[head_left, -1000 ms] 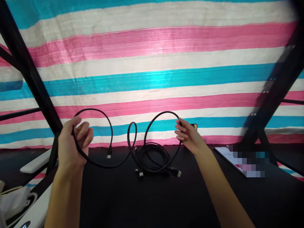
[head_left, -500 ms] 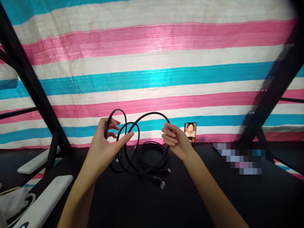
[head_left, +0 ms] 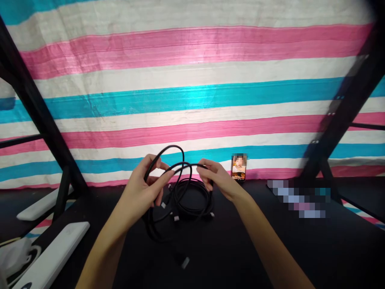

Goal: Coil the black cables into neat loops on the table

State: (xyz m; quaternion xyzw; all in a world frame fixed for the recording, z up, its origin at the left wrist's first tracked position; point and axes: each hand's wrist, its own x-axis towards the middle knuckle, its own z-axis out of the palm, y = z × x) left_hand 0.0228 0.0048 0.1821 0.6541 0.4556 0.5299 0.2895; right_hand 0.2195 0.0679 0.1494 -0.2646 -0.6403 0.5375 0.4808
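A black cable (head_left: pixel 173 146) hangs in loose loops between my two hands, above a black tabletop. My left hand (head_left: pixel 148 182) is closed around the left side of the loops, its thumb pressed along the strands. At the right, my right hand (head_left: pixel 216 176) pinches a strand of the same cable between thumb and fingers. A blurred connector with a light metal tip (head_left: pixel 185 263) dangles below the loops. Behind them, on the tabletop, lies a coil of black cable (head_left: pixel 192 210), with several light-tipped plugs near it.
A phone (head_left: pixel 239 170) with a lit screen stands against the striped sheet (head_left: pixel 192 96). White bars (head_left: pixel 55 255) and a white plug adapter (head_left: pixel 15 257) are at the left. A pixelated item (head_left: pixel 296 199) lies at the right. Black frame posts (head_left: pixel 39 120) rise at both sides.
My hands have come closer together, with the left moving right. The cable loops are drawn in smaller, and the dangling connector hangs lower and further left.
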